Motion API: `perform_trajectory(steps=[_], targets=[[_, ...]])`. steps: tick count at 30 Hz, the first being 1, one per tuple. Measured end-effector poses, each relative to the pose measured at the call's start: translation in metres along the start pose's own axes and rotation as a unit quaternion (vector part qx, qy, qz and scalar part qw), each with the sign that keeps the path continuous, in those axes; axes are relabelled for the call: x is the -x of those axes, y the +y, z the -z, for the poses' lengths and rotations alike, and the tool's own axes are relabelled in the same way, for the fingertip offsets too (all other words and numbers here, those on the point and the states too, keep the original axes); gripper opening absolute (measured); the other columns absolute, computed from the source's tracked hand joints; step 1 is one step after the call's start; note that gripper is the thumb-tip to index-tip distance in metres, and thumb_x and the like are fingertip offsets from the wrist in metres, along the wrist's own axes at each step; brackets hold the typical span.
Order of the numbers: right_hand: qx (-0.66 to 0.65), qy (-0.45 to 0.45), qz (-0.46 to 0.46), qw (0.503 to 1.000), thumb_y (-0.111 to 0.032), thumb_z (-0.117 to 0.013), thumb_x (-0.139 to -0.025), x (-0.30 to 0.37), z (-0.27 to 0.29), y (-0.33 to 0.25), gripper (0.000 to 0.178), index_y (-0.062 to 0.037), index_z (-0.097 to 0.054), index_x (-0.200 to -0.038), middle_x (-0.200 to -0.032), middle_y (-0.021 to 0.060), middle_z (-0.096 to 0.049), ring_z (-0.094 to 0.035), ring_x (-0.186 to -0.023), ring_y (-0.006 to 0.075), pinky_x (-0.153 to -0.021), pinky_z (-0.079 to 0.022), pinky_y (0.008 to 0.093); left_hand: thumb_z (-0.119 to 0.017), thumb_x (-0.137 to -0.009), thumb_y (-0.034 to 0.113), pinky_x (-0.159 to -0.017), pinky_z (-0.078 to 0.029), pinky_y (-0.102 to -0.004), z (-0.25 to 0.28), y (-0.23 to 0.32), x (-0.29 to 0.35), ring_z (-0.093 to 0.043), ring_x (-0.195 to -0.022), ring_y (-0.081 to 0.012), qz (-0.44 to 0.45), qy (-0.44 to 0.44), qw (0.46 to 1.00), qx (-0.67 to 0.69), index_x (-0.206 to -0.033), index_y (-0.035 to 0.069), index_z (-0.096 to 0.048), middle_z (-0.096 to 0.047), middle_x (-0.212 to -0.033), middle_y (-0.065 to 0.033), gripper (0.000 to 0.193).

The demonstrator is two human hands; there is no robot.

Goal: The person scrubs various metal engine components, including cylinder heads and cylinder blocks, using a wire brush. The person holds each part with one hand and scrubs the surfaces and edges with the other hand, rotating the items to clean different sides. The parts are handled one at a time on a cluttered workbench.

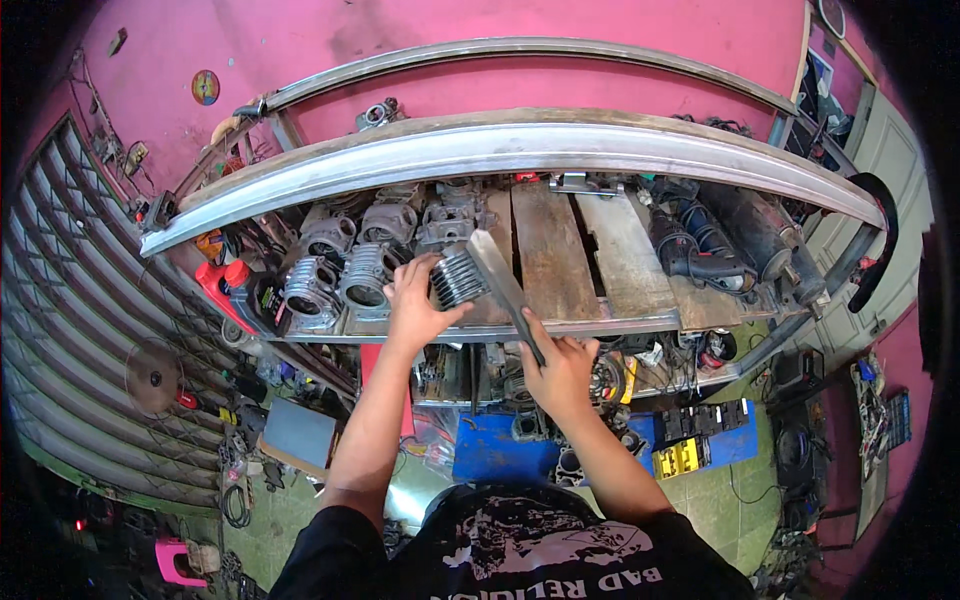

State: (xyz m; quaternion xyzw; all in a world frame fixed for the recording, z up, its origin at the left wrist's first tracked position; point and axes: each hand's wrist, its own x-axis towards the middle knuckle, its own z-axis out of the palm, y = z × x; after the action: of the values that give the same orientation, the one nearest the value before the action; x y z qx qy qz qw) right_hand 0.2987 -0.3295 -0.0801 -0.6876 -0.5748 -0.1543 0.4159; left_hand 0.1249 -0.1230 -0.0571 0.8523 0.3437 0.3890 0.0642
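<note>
A finned metal engine cylinder (459, 281) is gripped in my left hand (412, 305), with the fingers at its far left side and the thumb along the near edge. My right hand (562, 372) is closed round the lower end of a long flat grey metal bar (508, 290), which looks like a file. The bar slants up and left, and its upper part lies close against the cylinder's right side. Whether the two touch I cannot tell. Both are above the front part of a wooden shelf (560, 265).
Several other cylinders (366, 275) stand at the shelf's left, beside a red-capped dark bottle (255, 295). Power tools (700, 262) and a dark metal tank (755, 230) lie at the right. A metal rail (520, 145) crosses above. Below are engine parts on a blue mat (490, 445).
</note>
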Motion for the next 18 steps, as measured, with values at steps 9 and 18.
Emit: perform_trajectory(steps=[9, 18], targets=[[0.135, -0.007, 0.018, 0.991, -0.026, -0.079, -0.088, 0.001, -0.007, -0.052, 0.06, -0.0227, -0.064, -0.146, -0.066, 0.0064, -0.066, -0.063, -0.065, 0.0246, -0.079, -0.035, 0.0442, -0.097, -0.059, 0.033, -0.102, -0.039, -0.0547, 0.001, -0.006, 0.005, -0.055, -0.127, -0.0336, 0.035, -0.035, 0.999, -0.005, -0.134, 0.01, -0.063, -0.065, -0.13, -0.0091, 0.086], [0.149, 0.041, 0.026, 0.988, -0.022, -0.076, -0.089, 0.013, -0.016, -0.063, 0.063, -0.0231, -0.061, -0.149, -0.064, 0.0079, -0.065, -0.062, -0.063, 0.0275, -0.078, -0.035, 0.0458, -0.098, -0.059, 0.034, -0.101, -0.037, -0.0587, 0.002, -0.007, 0.005, -0.053, -0.129, -0.0316, 0.022, -0.022, 0.999, 0.043, -0.135, 0.012, -0.063, -0.066, -0.133, -0.0046, 0.086]])
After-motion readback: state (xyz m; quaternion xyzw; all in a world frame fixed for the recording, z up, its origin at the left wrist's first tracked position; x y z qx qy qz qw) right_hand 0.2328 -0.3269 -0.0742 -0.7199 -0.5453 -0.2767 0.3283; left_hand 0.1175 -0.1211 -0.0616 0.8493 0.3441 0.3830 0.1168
